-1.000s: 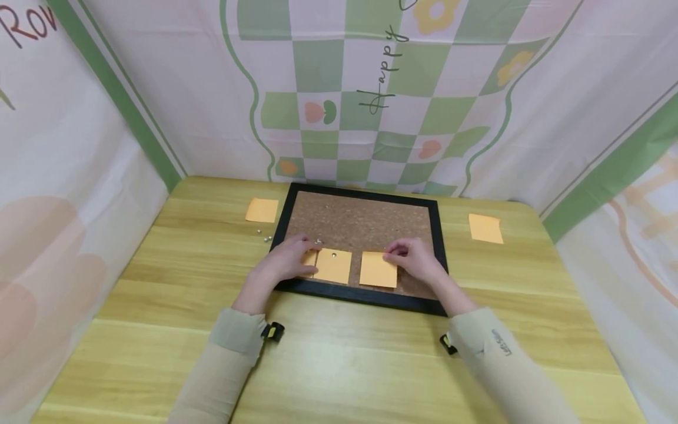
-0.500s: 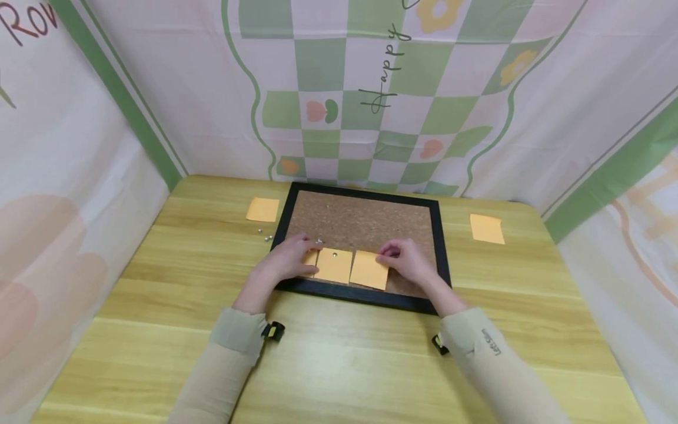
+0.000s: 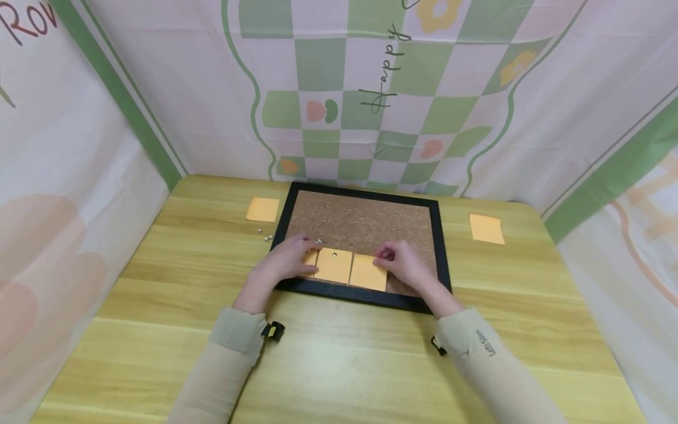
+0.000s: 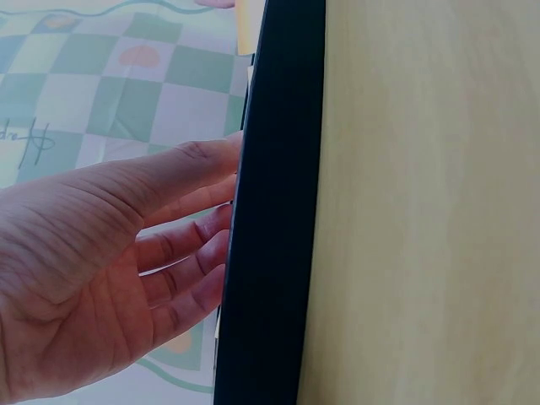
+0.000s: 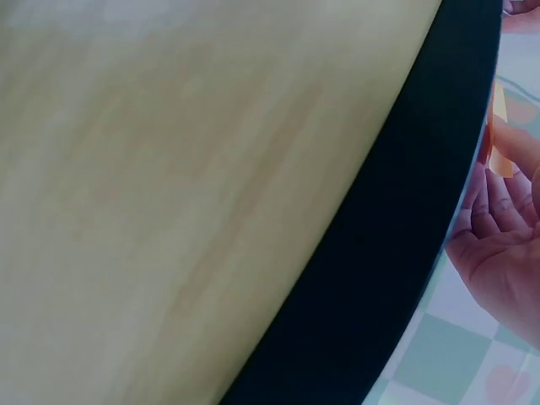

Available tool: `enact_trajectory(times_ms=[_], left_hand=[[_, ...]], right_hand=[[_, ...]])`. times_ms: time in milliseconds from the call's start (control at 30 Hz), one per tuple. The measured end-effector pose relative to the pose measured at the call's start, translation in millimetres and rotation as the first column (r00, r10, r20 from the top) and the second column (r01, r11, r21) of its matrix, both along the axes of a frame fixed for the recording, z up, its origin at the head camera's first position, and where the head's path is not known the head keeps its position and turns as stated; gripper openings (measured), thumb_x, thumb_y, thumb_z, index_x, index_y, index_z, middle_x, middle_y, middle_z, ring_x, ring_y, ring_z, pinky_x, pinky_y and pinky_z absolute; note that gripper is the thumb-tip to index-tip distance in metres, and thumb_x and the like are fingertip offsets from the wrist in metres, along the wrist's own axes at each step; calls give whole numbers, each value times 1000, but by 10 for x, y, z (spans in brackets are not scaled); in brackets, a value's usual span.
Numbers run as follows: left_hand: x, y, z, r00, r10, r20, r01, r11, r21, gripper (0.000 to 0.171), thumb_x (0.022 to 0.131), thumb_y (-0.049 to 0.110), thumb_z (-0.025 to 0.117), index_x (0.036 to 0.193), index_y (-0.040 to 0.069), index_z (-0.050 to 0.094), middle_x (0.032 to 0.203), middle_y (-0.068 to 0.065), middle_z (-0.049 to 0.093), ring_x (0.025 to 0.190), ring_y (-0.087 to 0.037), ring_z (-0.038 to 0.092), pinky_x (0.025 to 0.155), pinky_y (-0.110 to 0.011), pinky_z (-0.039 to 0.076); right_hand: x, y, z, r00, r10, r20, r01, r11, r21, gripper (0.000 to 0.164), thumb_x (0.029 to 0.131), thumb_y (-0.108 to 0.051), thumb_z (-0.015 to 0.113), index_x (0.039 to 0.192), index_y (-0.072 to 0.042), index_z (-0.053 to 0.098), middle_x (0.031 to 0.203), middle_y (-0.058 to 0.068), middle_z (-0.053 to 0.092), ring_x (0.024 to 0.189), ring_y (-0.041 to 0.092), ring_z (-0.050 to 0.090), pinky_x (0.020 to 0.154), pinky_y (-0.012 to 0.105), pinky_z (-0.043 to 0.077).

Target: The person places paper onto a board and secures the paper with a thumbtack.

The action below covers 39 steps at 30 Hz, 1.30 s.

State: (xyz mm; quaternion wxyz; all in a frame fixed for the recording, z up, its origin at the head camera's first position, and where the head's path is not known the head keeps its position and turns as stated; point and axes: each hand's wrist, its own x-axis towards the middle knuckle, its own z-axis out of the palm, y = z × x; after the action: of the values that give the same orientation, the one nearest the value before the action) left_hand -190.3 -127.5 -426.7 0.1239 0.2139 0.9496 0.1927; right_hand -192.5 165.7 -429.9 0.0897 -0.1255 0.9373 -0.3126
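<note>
A cork board (image 3: 365,221) in a black frame lies on the wooden table. Along its near edge sit orange sticky notes side by side. The middle sticky note (image 3: 332,268) carries a silver pushpin (image 3: 335,255) at its top. My left hand (image 3: 288,257) rests over the leftmost sticky note (image 3: 309,259), hiding most of it; its fingers look loosely bent in the left wrist view. Thumb and fingers of my right hand (image 3: 404,261) pinch the upper right of another sticky note (image 3: 366,274), which lies against the middle one's right side.
One loose sticky note (image 3: 263,209) lies left of the board and a second loose sticky note (image 3: 487,228) to its right. Several silver pushpins (image 3: 267,239) are scattered by the board's left edge. A patterned curtain (image 3: 365,141) hangs close behind the table.
My right hand has moved left with its sticky note, closing the gap to the middle one; the note tilted, then straightened. The left hand has stayed in place.
</note>
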Motion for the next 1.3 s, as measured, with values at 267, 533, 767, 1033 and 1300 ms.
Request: enact_trajectory(times_ms=[267,533,767,1033,1300], left_hand=[[-9,-5,-11,1000,-2,8,2,1000,0,57,89,35,76,140,18,58,136,-10,57,122,-27,56,104,-43,48],[-14,-7,-16,1000,-4,7,4,1000,0,57,89,36,76,140,18,58,136,-10,57,122,-26,56,104,-43,48],[-12,-7,-11,1000,-5,7,5,1000,-4,57,89,35,76,141,18,58,136,-10,57,123,-27,55,105,-44,47],[-4,-6,-3,1000,-5,9,5,1000,-7,57,89,36,75,141,18,58,136,-10,56,122,-27,55,104,-44,48],[-9,-4,-11,1000,-9,3,9,1000,-10,57,89,36,75,140,18,59,135,-10,57,121,-27,56,103,-44,48]], right_hand=[[-2,-47,-7,999,-6,-46,8,998,56,10,90,-18,74,91,-8,74,87,7,73,80,17,67,76,37,57],[3,-107,-9,995,15,-102,-3,994,109,10,90,-16,75,87,-7,72,83,7,74,76,18,68,73,36,58],[21,-137,-1,993,20,-120,-5,992,122,7,89,-13,74,87,-7,72,83,8,74,76,18,68,71,36,59],[11,-160,4,991,38,-128,-17,987,159,6,88,-12,73,85,-8,70,81,7,73,73,17,66,67,34,57],[19,-148,-6,984,62,-167,-32,983,178,9,88,-14,75,94,-10,71,89,7,70,77,20,61,70,38,53]])
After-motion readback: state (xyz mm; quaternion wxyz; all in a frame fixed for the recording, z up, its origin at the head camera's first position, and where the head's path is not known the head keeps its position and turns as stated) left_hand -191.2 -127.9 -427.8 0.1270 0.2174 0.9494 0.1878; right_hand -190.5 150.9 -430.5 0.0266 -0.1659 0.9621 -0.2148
